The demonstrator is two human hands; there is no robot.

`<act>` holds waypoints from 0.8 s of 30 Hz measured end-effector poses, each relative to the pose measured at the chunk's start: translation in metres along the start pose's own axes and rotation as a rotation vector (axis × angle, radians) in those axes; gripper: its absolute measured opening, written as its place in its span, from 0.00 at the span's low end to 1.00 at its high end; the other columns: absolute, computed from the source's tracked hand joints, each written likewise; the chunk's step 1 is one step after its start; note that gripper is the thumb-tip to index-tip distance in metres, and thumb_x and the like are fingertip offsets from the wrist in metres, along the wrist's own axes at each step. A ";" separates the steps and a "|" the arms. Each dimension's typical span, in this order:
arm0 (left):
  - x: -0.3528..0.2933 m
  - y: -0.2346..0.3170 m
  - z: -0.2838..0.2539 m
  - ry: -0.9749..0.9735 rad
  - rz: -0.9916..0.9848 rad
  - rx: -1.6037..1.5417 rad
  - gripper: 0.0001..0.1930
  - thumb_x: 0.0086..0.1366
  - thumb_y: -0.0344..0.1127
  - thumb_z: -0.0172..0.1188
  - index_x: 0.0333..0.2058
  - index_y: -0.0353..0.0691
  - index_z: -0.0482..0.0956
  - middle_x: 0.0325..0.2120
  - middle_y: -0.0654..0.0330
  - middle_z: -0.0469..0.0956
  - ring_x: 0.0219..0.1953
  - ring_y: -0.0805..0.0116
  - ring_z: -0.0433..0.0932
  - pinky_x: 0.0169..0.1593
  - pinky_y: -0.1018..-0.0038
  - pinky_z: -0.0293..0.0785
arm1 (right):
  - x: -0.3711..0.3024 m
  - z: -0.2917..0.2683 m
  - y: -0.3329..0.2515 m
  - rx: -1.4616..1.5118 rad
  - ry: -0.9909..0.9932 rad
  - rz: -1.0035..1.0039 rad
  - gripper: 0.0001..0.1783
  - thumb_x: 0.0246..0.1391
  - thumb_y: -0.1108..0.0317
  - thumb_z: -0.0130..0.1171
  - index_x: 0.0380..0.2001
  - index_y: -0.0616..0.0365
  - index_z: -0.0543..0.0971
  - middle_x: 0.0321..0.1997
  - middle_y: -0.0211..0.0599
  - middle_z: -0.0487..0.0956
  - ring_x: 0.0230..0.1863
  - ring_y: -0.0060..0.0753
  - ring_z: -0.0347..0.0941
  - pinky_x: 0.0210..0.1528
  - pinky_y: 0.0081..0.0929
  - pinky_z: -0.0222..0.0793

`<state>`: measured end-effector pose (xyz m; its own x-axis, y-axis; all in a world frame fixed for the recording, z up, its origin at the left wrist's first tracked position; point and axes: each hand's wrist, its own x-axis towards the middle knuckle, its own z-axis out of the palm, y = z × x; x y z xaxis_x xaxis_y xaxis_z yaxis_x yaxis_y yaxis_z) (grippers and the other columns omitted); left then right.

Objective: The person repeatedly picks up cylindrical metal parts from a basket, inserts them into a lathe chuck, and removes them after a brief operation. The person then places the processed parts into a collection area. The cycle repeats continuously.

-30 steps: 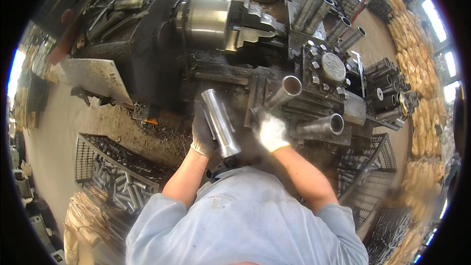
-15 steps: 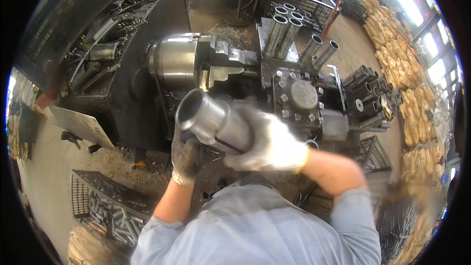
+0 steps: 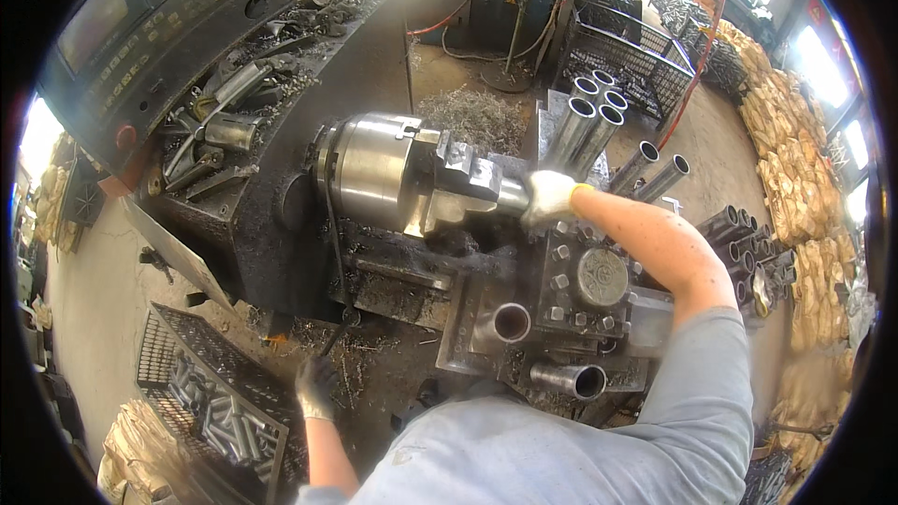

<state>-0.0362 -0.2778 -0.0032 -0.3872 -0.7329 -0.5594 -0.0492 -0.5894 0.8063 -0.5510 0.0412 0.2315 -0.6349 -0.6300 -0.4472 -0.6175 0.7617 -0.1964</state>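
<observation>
At the chuck of a lathe, my right hand, in a pale glove, is closed round a metal tube. The tube's left end sits between the stepped chuck jaws; that end is hidden. My left hand, its glove darkened over the fingers, is low beside the machine. Its fingers curl at the lower end of a bent dark lever. Two more tubes are on the carriage near me: a short upright tube and a lying tube.
A bolted tool post stands below my right forearm. Several tubes stand behind it, with stacked tubes to the right. A mesh crate of short pieces is at lower left. A control panel rises at upper left.
My hands, together round a tube before my chest, have parted. The right has moved up to the chuck jaws with a tube; the left has dropped down to the lever. The view has shifted.
</observation>
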 end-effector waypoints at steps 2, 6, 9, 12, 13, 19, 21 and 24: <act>0.026 0.013 -0.017 -0.022 0.105 -0.143 0.22 0.77 0.57 0.58 0.50 0.42 0.78 0.36 0.60 0.79 0.36 0.61 0.77 0.46 0.60 0.76 | 0.005 0.005 -0.005 -0.090 0.107 -0.042 0.41 0.40 0.49 0.75 0.54 0.69 0.82 0.46 0.61 0.88 0.49 0.53 0.87 0.54 0.47 0.83; 0.065 0.047 -0.038 -0.016 0.207 -0.102 0.25 0.77 0.64 0.53 0.42 0.45 0.77 0.28 0.64 0.75 0.30 0.65 0.72 0.41 0.63 0.72 | -0.005 -0.009 0.013 0.124 0.077 -0.249 0.42 0.47 0.46 0.74 0.58 0.67 0.80 0.53 0.58 0.88 0.53 0.55 0.86 0.59 0.47 0.81; 0.075 0.069 -0.041 -0.086 0.010 -0.343 0.23 0.79 0.62 0.51 0.36 0.49 0.76 0.26 0.67 0.73 0.26 0.69 0.69 0.32 0.68 0.69 | -0.004 -0.018 0.031 -0.102 -0.301 0.020 0.40 0.49 0.46 0.72 0.60 0.65 0.83 0.51 0.54 0.89 0.49 0.48 0.87 0.58 0.43 0.81; 0.076 0.077 -0.042 -0.067 0.180 -0.025 0.20 0.80 0.57 0.50 0.31 0.54 0.74 0.22 0.71 0.70 0.19 0.71 0.65 0.25 0.73 0.63 | 0.010 -0.011 0.030 0.095 -0.110 -0.133 0.32 0.48 0.52 0.76 0.48 0.69 0.88 0.42 0.54 0.89 0.47 0.42 0.87 0.55 0.38 0.81; 0.078 0.078 -0.042 -0.033 0.060 -0.093 0.19 0.80 0.55 0.51 0.31 0.54 0.73 0.21 0.71 0.69 0.18 0.71 0.63 0.24 0.73 0.63 | 0.015 -0.008 0.025 0.244 -0.053 -0.190 0.36 0.48 0.50 0.77 0.50 0.72 0.86 0.44 0.54 0.89 0.49 0.44 0.87 0.57 0.41 0.80; 0.094 0.069 -0.043 0.161 0.272 0.134 0.14 0.76 0.49 0.58 0.33 0.48 0.73 0.21 0.66 0.67 0.18 0.70 0.68 0.22 0.69 0.70 | -0.036 -0.016 -0.003 0.112 0.175 -0.047 0.45 0.53 0.45 0.72 0.64 0.70 0.75 0.56 0.62 0.85 0.59 0.57 0.83 0.64 0.43 0.77; 0.080 0.078 -0.035 0.200 0.291 0.265 0.14 0.75 0.50 0.60 0.39 0.45 0.77 0.22 0.65 0.71 0.18 0.68 0.71 0.24 0.67 0.76 | -0.101 -0.020 0.005 0.221 0.462 -0.081 0.34 0.55 0.55 0.64 0.65 0.54 0.78 0.53 0.55 0.87 0.55 0.56 0.85 0.60 0.48 0.78; 0.026 0.120 0.000 0.615 0.754 0.854 0.26 0.77 0.54 0.59 0.58 0.36 0.76 0.41 0.50 0.85 0.36 0.57 0.87 0.36 0.59 0.86 | -0.208 0.010 0.008 0.513 0.887 0.114 0.26 0.58 0.64 0.67 0.59 0.59 0.83 0.45 0.46 0.89 0.47 0.40 0.87 0.54 0.37 0.80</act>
<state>-0.0517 -0.3674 0.0789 -0.1036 -0.9568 0.2716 -0.6620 0.2701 0.6991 -0.4196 0.1801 0.3142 -0.9199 -0.2767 0.2778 -0.3920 0.6655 -0.6351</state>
